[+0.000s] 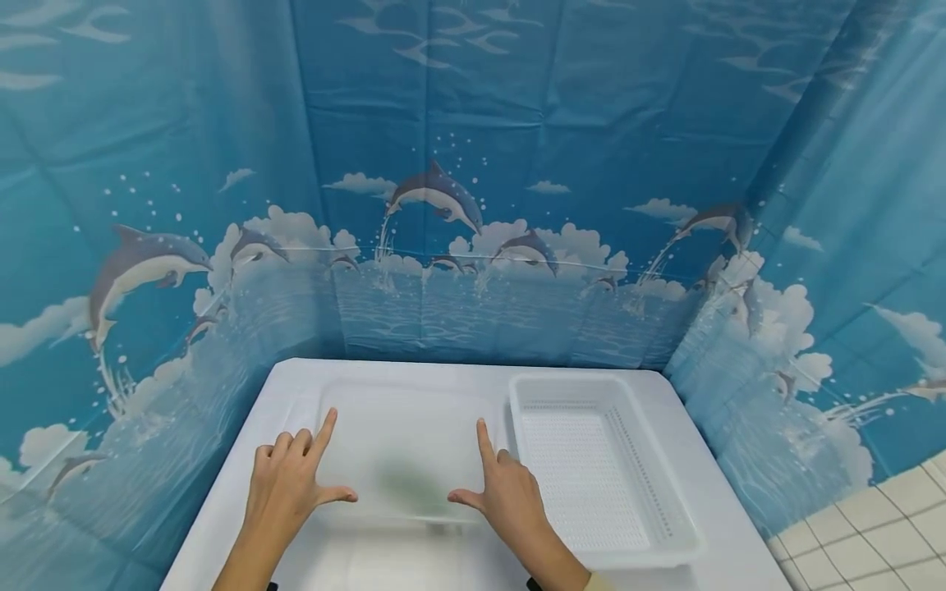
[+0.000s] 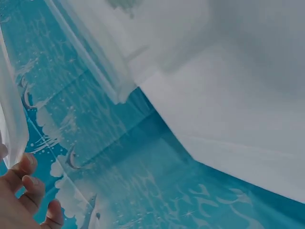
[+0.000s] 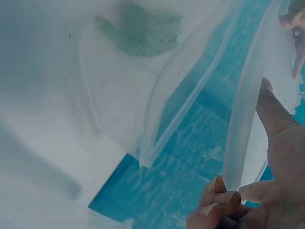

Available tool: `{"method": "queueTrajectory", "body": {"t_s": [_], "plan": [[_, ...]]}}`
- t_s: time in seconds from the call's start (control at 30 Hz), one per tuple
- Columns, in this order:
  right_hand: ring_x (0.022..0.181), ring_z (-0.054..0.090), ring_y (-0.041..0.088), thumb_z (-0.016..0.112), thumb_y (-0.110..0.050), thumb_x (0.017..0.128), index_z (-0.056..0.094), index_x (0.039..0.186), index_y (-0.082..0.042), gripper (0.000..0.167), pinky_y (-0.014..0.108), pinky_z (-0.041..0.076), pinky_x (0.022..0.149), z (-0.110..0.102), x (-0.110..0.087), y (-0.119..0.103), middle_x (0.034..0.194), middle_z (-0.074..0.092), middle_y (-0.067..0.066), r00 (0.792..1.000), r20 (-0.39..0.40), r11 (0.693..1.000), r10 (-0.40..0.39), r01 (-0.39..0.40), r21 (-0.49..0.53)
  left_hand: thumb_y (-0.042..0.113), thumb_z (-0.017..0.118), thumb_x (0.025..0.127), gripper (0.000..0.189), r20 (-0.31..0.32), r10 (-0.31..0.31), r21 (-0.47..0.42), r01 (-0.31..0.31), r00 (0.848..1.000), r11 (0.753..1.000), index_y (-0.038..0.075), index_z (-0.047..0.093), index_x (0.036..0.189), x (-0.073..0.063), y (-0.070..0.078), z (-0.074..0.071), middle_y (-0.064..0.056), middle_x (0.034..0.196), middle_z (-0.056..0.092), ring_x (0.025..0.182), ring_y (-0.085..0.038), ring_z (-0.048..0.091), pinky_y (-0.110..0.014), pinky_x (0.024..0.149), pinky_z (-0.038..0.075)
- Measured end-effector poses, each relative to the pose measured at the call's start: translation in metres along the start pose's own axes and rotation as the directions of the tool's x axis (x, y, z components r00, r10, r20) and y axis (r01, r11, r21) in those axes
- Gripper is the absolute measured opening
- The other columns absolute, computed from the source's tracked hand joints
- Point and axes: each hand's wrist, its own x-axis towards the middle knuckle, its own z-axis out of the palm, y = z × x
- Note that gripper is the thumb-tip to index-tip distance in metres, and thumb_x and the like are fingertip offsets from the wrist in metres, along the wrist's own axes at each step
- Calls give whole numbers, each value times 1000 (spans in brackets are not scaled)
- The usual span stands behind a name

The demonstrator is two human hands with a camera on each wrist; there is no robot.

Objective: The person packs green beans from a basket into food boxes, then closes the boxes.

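In the head view, a frosted translucent lid [image 1: 384, 419] lies between my two hands. My left hand [image 1: 284, 484] grips its left side, index finger and thumb stretched over the top and the other fingers curled. My right hand [image 1: 513, 497] holds the opposite side the same way; in the right wrist view, that hand [image 3: 281, 157] has its fingers around the lid's edge [image 3: 243, 105]. Beneath the lid, a blurred green item [image 1: 410, 484] shows through. The right wrist view shows the green item [image 3: 143, 31] behind cloudy plastic of a translucent box [image 3: 119, 90]; its kind is unclear.
A white perforated basket [image 1: 580, 476] stands at the right on the white table [image 1: 702, 460]. Blue dolphin-print curtains [image 1: 480, 312] hang behind and on both sides of the table. Light tiles [image 1: 872, 525] show at lower right.
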Motion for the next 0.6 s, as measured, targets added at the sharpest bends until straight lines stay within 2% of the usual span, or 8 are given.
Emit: {"method": "queueTrajectory", "body": {"t_s": [0.17,0.4,0.5,0.6], "plan": [[48,25,6,88,-70,68,43,162,-8,121,17,25,40,18,2,-6,60,42,0,999,38,1000,15,-15,6,91,82,29,147,42,-23,13,23,999,1000,16,59,153,-11,-2,15,-2,71,46,62,-17,29,-31,56,28],[48,29,7,88,-68,68,43,161,-6,121,18,28,41,34,8,-7,60,44,1,998,60,1000,-2,2,-9,85,87,32,143,77,-75,-24,77,994,997,15,58,153,-21,-1,33,-1,74,46,65,-14,22,-30,58,23],[48,31,8,88,-69,68,44,161,-7,119,19,29,41,35,10,-7,61,44,1,997,76,1000,1,0,-13,84,87,35,141,129,-103,-45,109,986,993,15,57,154,-21,-1,37,-2,76,49,66,-15,26,-31,60,24],[49,34,9,86,-70,70,45,160,-7,117,21,32,41,35,13,-7,63,47,3,994,109,1000,3,-2,-17,82,88,39,137,216,-139,-69,157,967,985,15,56,155,-21,-1,40,-2,81,53,67,-17,31,-32,60,26]]}}
